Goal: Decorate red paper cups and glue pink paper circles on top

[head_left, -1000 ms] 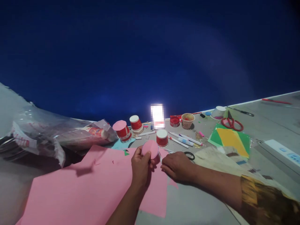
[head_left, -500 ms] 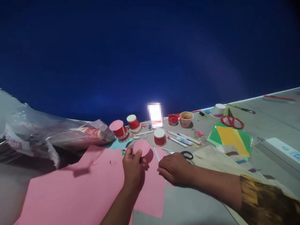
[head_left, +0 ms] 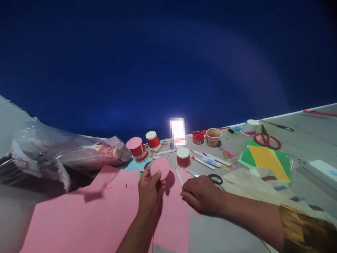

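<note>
1 pink disc (head_left: 161, 166) is held in the left hand (head_left: 150, 186), grip closed, thumb on its face, above the pink sheet (head_left: 86, 218). The right hand (head_left: 198, 193) is curled near a white pen (head_left: 179, 176); whether it holds anything cannot be told. 3 red cups (head_left: 183, 161) stand on the desk (head_left: 223, 232) beyond the disc.

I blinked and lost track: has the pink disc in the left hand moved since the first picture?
Yes. The pink disc has moved left, farther from the white-topped red cup on its right.
</note>
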A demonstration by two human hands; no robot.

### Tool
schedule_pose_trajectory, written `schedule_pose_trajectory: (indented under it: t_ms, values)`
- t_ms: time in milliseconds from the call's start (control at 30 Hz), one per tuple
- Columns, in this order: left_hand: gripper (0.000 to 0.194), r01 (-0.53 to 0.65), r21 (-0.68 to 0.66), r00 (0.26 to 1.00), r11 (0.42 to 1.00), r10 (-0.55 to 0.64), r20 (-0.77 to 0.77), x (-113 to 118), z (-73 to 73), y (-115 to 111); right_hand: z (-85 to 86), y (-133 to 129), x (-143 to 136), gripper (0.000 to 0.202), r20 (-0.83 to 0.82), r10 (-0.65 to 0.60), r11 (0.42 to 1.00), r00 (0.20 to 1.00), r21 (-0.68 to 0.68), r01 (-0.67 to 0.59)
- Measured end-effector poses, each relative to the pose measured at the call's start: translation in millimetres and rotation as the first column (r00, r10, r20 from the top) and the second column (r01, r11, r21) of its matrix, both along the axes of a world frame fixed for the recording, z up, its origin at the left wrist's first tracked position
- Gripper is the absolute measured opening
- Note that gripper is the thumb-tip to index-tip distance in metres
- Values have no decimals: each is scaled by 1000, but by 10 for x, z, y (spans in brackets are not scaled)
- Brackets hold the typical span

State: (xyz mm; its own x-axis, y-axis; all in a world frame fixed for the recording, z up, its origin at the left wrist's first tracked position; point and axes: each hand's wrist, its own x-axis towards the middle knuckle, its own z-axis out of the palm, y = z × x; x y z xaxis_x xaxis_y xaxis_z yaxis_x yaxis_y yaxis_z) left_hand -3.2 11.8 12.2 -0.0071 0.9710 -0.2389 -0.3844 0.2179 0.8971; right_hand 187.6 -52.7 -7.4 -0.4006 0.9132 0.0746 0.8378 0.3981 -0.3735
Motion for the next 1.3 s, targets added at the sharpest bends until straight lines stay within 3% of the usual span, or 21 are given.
schedule_pose_trajectory:
  t_ms: [433,700,833,967,1100,1200,1300]
  values:
    - [48,-32,82,992,996,42,-122,6,-42,-9,-5,-15,6,28,-32,8,1000,999,4,-7]
    - [43,-40,38,997,998,42,-68,7,0,-22,-37,-2,13,28,-30,9,1000,1000,8,-8]
    - [43,-44,-9,998,999,45,41,9,34,-10,-46,-5,18,28,-18,26,1000,1000,6,-26]
    - [40,69,-22,991,997,-66,116,57,12,-55,-29,-2,9,28,16,40,999,999,7,-40]
    - [34,198,1,978,980,-198,64,93,-61,-102,-12,13,2,28,20,58,998,998,-7,-58]
    - [27,90,49,995,995,-88,-40,59,-94,-60,-13,16,11,29,32,54,999,998,-12,-53]
    - [33,-36,92,993,995,47,-113,4,-92,0,-30,13,25,30,37,53,999,998,-7,-53]
